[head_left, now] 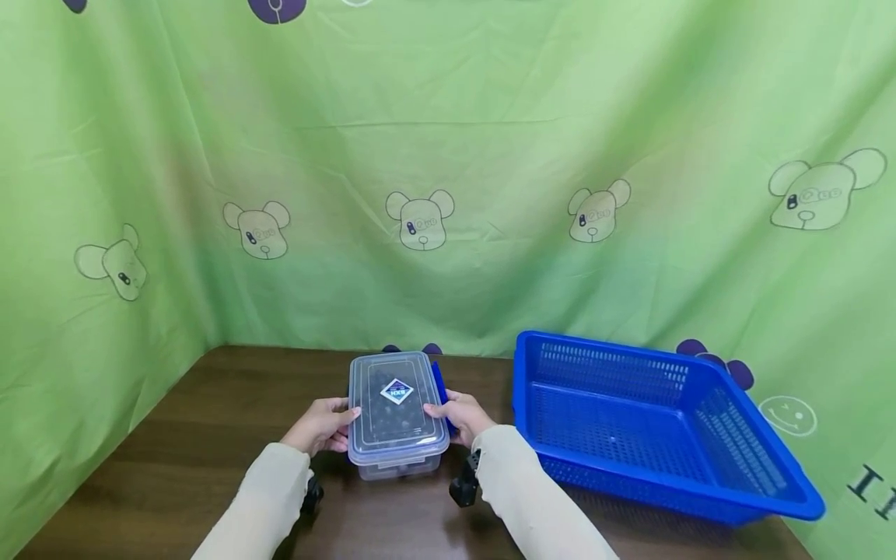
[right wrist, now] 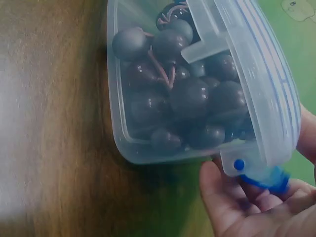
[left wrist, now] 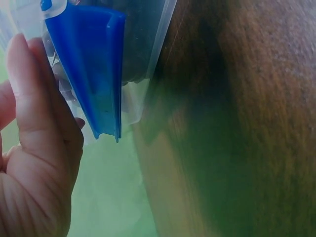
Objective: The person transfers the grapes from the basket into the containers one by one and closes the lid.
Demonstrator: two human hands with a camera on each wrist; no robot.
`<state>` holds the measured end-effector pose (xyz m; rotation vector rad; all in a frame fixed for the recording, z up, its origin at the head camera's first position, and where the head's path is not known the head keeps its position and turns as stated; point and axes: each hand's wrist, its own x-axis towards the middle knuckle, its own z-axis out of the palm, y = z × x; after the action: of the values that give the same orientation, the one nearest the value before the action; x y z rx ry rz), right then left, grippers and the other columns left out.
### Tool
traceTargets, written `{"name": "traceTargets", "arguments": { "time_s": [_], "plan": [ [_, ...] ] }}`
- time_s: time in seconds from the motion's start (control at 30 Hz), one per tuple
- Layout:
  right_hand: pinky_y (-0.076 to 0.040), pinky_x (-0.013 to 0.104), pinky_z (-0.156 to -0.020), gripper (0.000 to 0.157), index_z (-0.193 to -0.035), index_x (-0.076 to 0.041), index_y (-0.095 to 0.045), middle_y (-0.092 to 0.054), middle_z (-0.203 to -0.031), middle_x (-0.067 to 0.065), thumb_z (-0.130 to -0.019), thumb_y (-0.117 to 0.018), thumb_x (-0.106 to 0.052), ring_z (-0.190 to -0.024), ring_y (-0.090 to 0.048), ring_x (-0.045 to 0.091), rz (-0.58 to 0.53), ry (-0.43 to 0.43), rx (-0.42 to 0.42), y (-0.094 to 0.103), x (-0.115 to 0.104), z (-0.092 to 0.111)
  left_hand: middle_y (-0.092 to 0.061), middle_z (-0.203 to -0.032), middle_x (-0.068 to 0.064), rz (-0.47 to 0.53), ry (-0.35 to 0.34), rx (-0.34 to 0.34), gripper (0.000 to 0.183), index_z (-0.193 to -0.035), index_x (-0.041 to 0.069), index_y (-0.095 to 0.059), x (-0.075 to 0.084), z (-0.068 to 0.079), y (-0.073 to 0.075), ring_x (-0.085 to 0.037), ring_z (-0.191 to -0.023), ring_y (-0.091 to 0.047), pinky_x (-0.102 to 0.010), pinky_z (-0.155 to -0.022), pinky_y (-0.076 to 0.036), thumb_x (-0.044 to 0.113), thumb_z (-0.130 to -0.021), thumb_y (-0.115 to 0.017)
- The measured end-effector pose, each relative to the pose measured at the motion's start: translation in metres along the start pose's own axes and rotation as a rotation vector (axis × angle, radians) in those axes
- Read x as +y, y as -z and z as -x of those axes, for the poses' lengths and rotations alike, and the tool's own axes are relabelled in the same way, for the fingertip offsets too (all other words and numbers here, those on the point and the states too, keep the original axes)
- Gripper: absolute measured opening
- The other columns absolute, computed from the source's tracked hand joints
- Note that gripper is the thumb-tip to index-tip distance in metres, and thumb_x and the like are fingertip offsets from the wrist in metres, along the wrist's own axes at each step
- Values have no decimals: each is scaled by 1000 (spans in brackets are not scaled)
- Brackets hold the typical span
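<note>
A clear plastic food box [head_left: 392, 469] with a translucent lid [head_left: 392, 432] sits between both hands on the table. Its lid bears a diamond-shaped label [head_left: 397, 391]. My left hand [head_left: 322, 425] grips the left side, thumb on the lid's edge. On the other side, my right hand [head_left: 467, 416] holds the box with its thumb on the lid and fingers by a blue clip [head_left: 439, 383], which sticks outward. In the left wrist view another blue clip [left wrist: 89, 64] hangs down beside the fingers. Dark round grape-like fruits [right wrist: 190, 96] with pinkish stems fill the box.
To the right stands a large blue perforated basket [head_left: 609, 416], close to my right forearm. The brown wooden table [head_left: 175, 467] extends to the left. A green curtain [head_left: 490, 295] with bear-head prints hangs behind and at the sides.
</note>
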<state>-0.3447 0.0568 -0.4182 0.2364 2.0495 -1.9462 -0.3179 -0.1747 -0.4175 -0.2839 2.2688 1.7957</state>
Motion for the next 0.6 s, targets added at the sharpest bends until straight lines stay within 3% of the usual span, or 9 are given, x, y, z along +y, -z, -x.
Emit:
{"name": "traceTargets", "arguments": {
  "time_s": [0.07, 0.3, 0.6],
  "plan": [
    [-55, 44, -77, 57, -140, 5, -43, -68, -103, 20, -88, -66, -1, -80, -68, 25, -28, 11, -5, 0, 0, 1, -57, -61, -8, -8, 3, 1, 49, -138, -10, -40, 1, 0, -1, -11, -43, -53, -22, -44, -50, 12, -98, -56],
    [-53, 47, -82, 55, -141, 6, -40, -66, -107, 21, -90, -59, 5, -83, -66, 25, -82, 41, -40, -2, -2, 2, -57, -63, -8, -21, 12, 1, 51, -140, -9, -38, -1, -2, -2, -11, -44, -52, -23, -45, -49, 15, -98, -55],
    [-54, 42, -82, 46, -135, 16, -41, -66, -103, 27, -91, -53, 9, -85, -66, 26, 54, 126, -35, -9, -4, 3, -56, -62, -7, -38, 5, 9, 50, -140, -9, -38, -1, 1, -2, -11, -44, -50, -22, -44, -49, 14, -99, -54]
  ]
}}
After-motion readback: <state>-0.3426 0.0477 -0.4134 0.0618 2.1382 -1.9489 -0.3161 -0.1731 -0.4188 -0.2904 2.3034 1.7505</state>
